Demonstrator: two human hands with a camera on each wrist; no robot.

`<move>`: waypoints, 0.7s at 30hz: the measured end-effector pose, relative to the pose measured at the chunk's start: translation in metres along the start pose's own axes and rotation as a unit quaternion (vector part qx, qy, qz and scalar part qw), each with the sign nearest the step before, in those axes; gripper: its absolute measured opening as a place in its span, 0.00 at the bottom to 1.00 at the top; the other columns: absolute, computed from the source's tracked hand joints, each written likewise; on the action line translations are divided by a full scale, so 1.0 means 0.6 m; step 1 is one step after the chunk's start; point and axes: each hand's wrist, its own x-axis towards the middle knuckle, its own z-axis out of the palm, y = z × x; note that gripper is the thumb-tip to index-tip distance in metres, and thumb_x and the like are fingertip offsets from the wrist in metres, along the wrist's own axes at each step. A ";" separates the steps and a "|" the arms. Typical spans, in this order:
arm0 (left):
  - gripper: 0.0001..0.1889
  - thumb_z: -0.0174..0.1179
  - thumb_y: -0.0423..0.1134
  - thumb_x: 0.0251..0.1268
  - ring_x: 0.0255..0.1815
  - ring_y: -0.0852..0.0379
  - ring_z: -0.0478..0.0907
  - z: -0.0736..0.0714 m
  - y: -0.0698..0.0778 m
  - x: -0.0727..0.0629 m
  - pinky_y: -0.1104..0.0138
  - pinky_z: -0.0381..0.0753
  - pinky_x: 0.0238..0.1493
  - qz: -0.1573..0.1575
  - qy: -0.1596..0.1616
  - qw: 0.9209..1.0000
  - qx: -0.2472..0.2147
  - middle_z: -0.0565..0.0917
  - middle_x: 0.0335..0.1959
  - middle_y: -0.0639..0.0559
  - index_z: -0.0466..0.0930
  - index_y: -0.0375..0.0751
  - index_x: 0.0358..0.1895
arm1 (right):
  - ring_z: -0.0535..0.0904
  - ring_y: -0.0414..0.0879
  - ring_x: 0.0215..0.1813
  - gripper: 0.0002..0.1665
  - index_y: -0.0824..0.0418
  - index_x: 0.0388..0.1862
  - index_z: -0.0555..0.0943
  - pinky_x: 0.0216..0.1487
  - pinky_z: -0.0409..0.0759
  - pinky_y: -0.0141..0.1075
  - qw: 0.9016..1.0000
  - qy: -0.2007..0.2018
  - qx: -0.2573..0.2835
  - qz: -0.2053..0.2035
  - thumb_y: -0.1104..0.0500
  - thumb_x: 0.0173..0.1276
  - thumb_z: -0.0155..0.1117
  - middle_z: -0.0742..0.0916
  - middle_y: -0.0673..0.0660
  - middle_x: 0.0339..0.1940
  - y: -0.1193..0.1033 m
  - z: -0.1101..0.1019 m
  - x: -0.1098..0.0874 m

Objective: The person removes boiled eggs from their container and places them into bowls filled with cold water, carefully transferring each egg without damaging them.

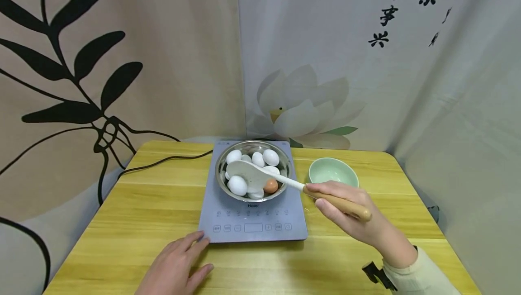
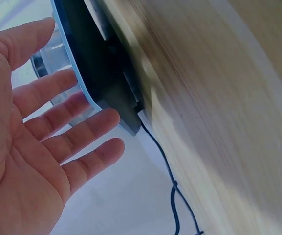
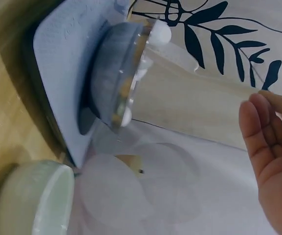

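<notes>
**White spoon over the eggs, right hand on the handle**

Step, as judged: working the spoon (image 1: pixel 293 183) among the eggs. Its broad head is inside the rim of the metal bowl (image 1: pixel 253 200), over white eggs (image 1: pixel 238 185) and just beside a brown egg (image 1: pixel 271 186); whether it touches them cannot be told. The bowl sits on the induction cooker (image 1: pixel 260 237).

Grip: the right hand (image 1: pixel 368 232) pinches the wooden handle between thumb and fingers. The left hand (image 1: pixel 175 261) has relaxed, spread fingers and holds nothing; its fingertips are at the cooker's near left corner, contact likely but not certain.

Orientation: the long axis runs from the handle end, near and to the right, to the head, farther off and to the left. In the right wrist view the spoon seems to slope down towards the head.

Next move, my judgement: it calls for a firm pinch and a slight wrist turn, head kept within the rim so no egg is knocked out. The green bowl (image 1: pixel 333 170) stands beside the cooker, near the right hand.
</notes>
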 end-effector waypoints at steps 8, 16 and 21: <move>0.30 0.75 0.60 0.62 0.64 0.47 0.85 0.000 -0.002 0.001 0.49 0.85 0.66 -0.002 -0.004 1.000 0.000 0.84 0.68 0.50 0.87 0.49 0.63 | 0.91 0.43 0.43 0.17 0.76 0.62 0.83 0.47 0.93 0.34 0.935 0.065 0.140 0.320 0.72 0.83 0.53 0.94 0.53 0.49 0.000 0.000 -0.023; 0.30 0.75 0.61 0.62 0.65 0.48 0.84 0.001 -0.001 0.000 0.50 0.85 0.67 -0.007 -0.002 1.000 0.002 0.84 0.68 0.51 0.87 0.50 0.63 | 0.91 0.42 0.40 0.22 0.76 0.62 0.82 0.44 0.94 0.38 0.881 0.121 0.151 0.432 0.58 0.86 0.56 0.95 0.55 0.39 0.003 0.008 -0.025; 0.30 0.75 0.61 0.62 0.65 0.48 0.84 0.004 -0.002 0.000 0.50 0.85 0.68 -0.007 0.004 1.000 0.002 0.84 0.68 0.51 0.87 0.50 0.63 | 0.91 0.43 0.38 0.22 0.71 0.61 0.84 0.44 0.94 0.41 0.844 0.168 0.204 0.468 0.54 0.88 0.54 0.94 0.61 0.40 0.009 0.015 -0.036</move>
